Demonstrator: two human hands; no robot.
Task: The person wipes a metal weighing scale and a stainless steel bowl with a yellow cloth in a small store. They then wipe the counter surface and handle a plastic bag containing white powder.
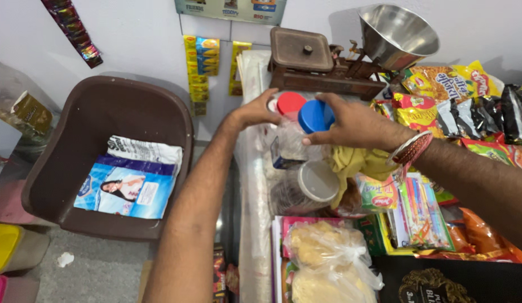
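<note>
Right hand (350, 120) is curled around the blue lid (315, 116) of a clear jar (292, 140), fingers closed on its rim. Left hand (256, 109) lies half open against the jar with the red lid (289, 102) just behind; its fingertips are hidden. Both jars stand on the crowded tabletop (252, 224), and what they contain is hard to make out. Farther back stands a brown scale (311, 62) with a steel pan (396, 35), cut off at the top.

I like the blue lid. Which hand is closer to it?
The right hand. Its fingers are on the blue lid. The left hand is beside it, by the red lid.
</note>
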